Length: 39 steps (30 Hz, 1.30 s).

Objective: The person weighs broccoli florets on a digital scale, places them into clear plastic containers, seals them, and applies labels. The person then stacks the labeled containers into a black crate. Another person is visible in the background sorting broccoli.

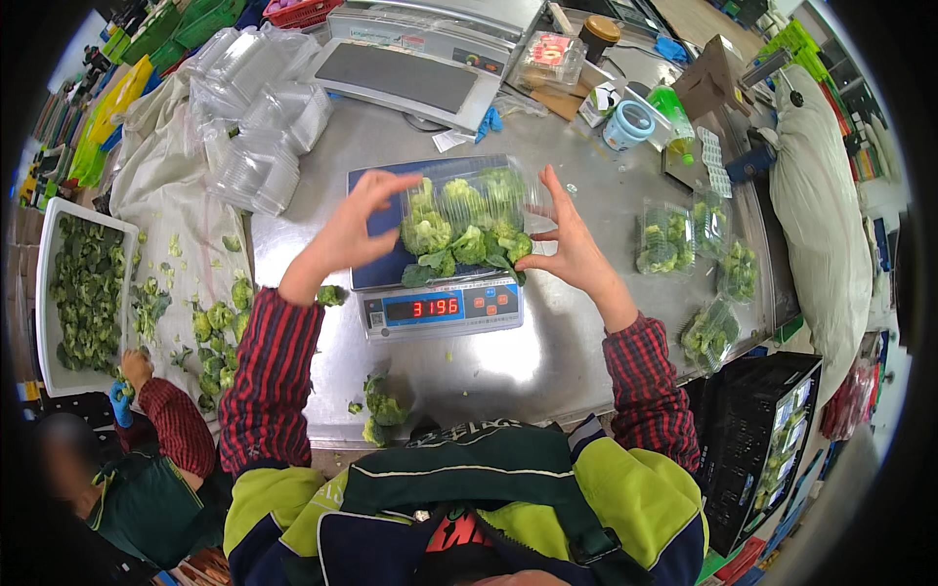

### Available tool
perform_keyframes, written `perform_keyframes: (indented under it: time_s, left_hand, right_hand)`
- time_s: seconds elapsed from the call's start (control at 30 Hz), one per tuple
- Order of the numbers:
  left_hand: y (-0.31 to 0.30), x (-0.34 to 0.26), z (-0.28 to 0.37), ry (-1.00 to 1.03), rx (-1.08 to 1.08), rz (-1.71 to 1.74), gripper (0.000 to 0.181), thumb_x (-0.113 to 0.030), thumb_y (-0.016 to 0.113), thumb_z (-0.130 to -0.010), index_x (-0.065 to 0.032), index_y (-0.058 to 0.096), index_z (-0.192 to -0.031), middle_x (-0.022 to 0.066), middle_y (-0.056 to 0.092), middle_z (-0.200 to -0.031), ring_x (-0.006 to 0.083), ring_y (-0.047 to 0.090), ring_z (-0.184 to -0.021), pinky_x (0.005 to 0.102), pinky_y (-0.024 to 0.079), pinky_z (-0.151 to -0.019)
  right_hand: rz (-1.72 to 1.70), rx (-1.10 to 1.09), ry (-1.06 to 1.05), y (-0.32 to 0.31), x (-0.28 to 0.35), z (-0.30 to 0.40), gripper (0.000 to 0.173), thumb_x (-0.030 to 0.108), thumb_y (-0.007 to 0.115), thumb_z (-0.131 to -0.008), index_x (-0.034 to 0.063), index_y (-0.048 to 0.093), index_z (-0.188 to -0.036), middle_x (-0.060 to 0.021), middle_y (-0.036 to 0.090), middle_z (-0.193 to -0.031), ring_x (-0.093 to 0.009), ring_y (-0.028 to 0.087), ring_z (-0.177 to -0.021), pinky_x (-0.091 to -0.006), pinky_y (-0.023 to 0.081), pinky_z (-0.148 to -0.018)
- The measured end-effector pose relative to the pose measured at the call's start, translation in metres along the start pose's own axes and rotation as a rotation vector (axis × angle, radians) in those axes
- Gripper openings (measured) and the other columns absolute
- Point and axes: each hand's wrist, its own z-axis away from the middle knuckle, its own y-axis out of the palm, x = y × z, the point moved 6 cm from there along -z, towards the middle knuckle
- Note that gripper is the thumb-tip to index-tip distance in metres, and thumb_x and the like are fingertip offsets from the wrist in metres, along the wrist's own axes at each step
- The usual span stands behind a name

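On the blue platform of a digital scale (377, 253) stands a clear plastic clamshell box (469, 183) filled with broccoli florets (462, 238). Florets and leaves stick out along its near edge. My left hand (352, 227) hovers at the box's left side, a little blurred, with thumb and fingers apart. At the right side, my right hand (575, 238) is spread, its thumb against or very close to the front right florets; contact is hard to tell. Red digits glow on the scale's display. One loose floret (332, 295) lies by the scale's left edge.
Several packed broccoli boxes (665, 238) sit at right. Stacked empty clamshells (256, 168) stand at back left, near a wrapping machine (410, 73). Loose broccoli (216, 337) covers a cloth at left, where a co-worker (157, 469) handles pieces beside a white tub (51, 366).
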Motion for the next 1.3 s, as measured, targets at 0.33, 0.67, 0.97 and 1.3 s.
perform_keyframes:
  time_s: [0.33,0.67,0.97,1.3]
  left_hand:
    - [0.044,0.020,0.025,-0.087,-0.305,0.041,0.068,0.001,0.085,-0.069,-0.0110,0.057,-0.130,0.0107,0.048,-0.127,0.0201,0.063,-0.088,0.0291,0.060,-0.075]
    - [0.043,-0.017,0.050,-0.154,-0.116,0.258,0.072,-0.005,0.084,-0.074,-0.0113,0.051,-0.139,0.0113,0.037,-0.142,0.0227,0.061,-0.106,0.0385,0.059,-0.089]
    - [0.073,-0.025,0.033,-0.138,-0.447,-0.337,0.095,-0.024,0.093,-0.060,-0.0160,0.049,-0.144,0.0153,0.040,-0.134,0.0241,0.063,-0.082,0.0361,0.056,-0.068]
    - [0.056,-0.029,0.031,-0.197,-0.300,-0.220,0.096,-0.016,0.091,-0.062,-0.0182,0.046,-0.147,0.0153,0.040,-0.134,0.0241,0.063,-0.076,0.0370,0.056,-0.066]
  right_hand:
    - [0.137,-0.015,-0.085,0.000,0.012,-0.016,0.086,0.011,0.090,-0.065,0.0051,0.047,-0.139,-0.0125,0.050,-0.141,-0.023,0.065,-0.096,-0.0321,0.062,-0.075]
    - [0.151,-0.037,-0.119,0.011,0.003,0.003,0.095,0.016,0.091,-0.066,0.0066,0.040,-0.146,-0.0161,0.050,-0.144,-0.028,0.066,-0.109,-0.0381,0.061,-0.083]
    - [0.353,-0.202,-0.110,0.026,0.016,0.004,0.100,0.027,0.096,-0.054,0.0106,0.045,-0.138,-0.0140,0.046,-0.140,-0.031,0.066,-0.098,-0.0387,0.058,-0.075]
    - [0.312,-0.206,-0.100,0.024,0.021,0.005,0.099,0.022,0.096,-0.052,0.0114,0.049,-0.139,-0.0127,0.047,-0.135,-0.029,0.066,-0.092,-0.0364,0.057,-0.069]
